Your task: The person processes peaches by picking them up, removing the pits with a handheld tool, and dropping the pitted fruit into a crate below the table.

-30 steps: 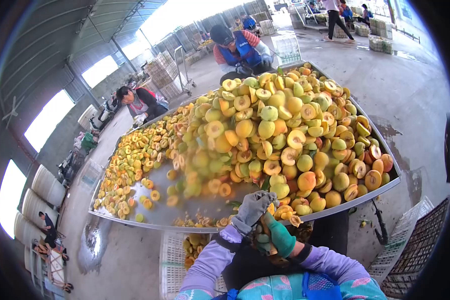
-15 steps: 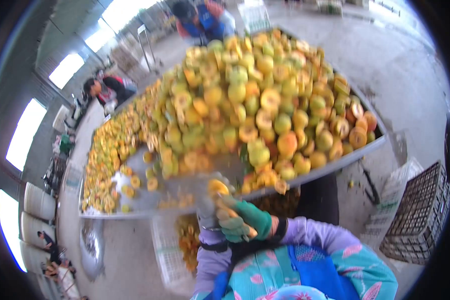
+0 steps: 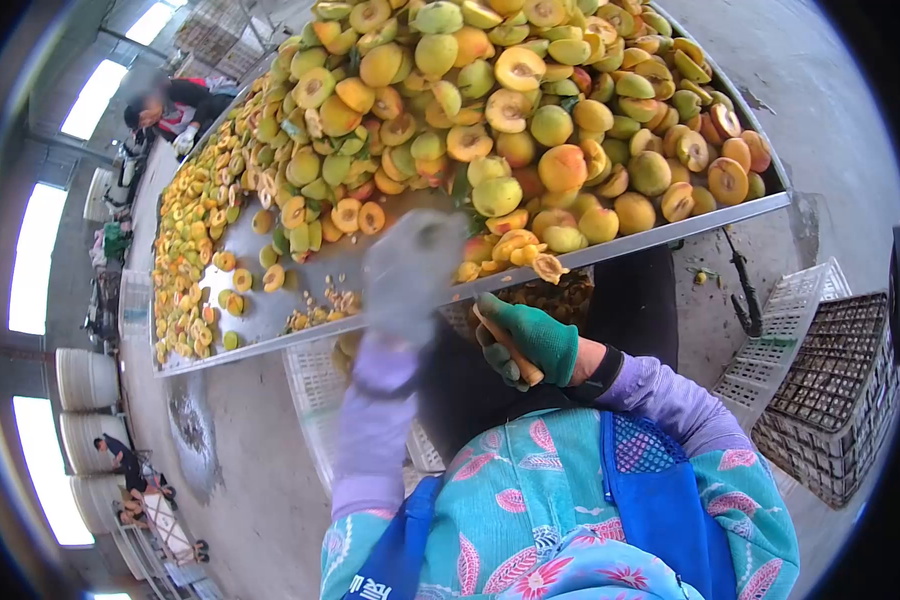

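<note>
My right hand (image 3: 538,338), in a green glove, is closed around a short wooden-handled tool (image 3: 508,345) just below the tray's front edge. Its working end is hidden or too small to make out. Over the front of the metal tray (image 3: 610,246) is my left hand (image 3: 415,265), in a pale glove and smeared by motion; whether it holds anything cannot be seen. Behind it rises a big heap of yellow-orange stone fruit (image 3: 450,110), like apricots or peaches, many of them halved. Small pits or scraps (image 3: 325,308) lie on the tray left of my left hand.
Beneath the tray's front edge stands a white plastic crate (image 3: 315,390). To my right are another white crate (image 3: 785,330) and a dark one (image 3: 830,400). A person (image 3: 175,105) bends at the tray's far left. White tubs (image 3: 88,380) line the left side.
My left hand has left my right hand, where a fruit was held between them, and moved up over the tray. My right hand has shifted slightly right. The view has tilted down.
</note>
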A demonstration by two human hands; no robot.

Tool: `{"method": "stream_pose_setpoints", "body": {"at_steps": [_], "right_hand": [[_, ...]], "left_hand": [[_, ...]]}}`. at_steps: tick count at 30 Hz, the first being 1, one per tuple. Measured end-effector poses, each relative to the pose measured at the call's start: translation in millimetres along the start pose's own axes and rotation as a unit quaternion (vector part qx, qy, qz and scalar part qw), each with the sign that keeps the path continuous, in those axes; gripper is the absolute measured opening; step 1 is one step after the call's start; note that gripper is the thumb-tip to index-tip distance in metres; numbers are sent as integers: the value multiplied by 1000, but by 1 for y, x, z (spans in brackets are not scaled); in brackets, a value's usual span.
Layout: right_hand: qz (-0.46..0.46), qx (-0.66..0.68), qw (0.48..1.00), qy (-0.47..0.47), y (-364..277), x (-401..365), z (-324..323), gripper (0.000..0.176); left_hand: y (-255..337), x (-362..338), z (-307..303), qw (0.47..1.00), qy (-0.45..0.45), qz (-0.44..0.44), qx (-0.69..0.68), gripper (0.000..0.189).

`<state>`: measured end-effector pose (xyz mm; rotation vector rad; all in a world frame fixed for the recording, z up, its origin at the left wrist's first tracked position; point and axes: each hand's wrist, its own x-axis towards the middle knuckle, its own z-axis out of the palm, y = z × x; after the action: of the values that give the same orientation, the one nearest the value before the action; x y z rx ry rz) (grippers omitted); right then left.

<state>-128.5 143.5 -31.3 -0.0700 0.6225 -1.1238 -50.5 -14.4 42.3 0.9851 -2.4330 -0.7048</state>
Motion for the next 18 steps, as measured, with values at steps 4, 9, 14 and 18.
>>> {"method": "stream_pose_setpoints", "body": {"at_steps": [4,9,14,18], "right_hand": [[-29,-61,994,87,-16,-31,7,30],[-434,-342,796,246,-18,-7,-8,21],[-381,-572,689,229,-26,25,4,32],[-386,-621,641,234,-16,30,8,47]], "left_hand": [[42,64,62,976,-149,-12,160,57],[-27,48,30,894,-236,-116,-362,58],[-37,-14,16,936,-62,54,-342,54],[-49,-27,27,939,4,60,-340,48]]}}
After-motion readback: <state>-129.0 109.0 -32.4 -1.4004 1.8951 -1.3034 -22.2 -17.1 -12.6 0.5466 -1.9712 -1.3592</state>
